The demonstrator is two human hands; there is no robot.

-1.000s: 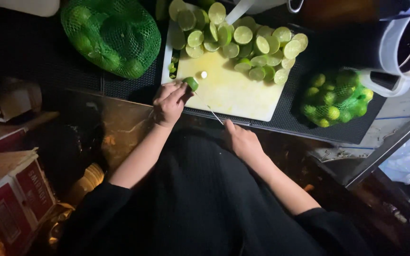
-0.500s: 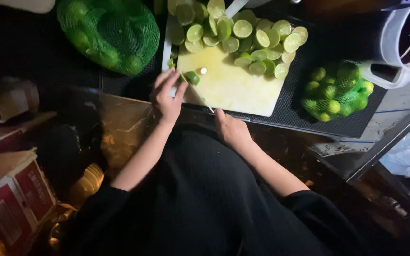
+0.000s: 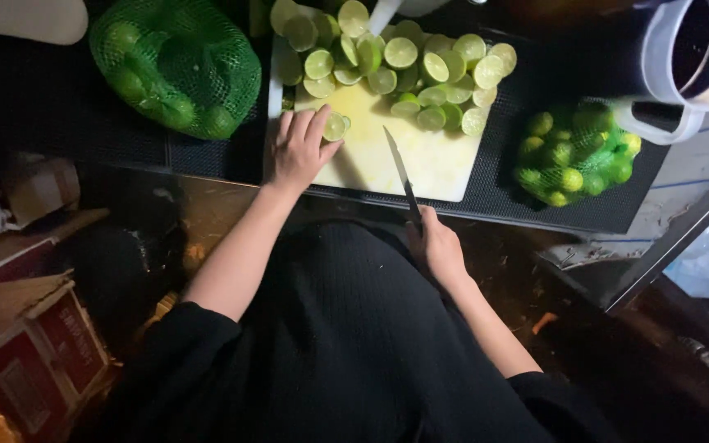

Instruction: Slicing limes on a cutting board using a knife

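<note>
The person wears a black garment [image 3: 354, 344] with a fine ribbed knit texture, filling the lower centre of the frame. Both sleeves [image 3: 198, 336] are pushed up above the elbows, leaving the forearms bare. No rings, watch or gloves are visible.
</note>
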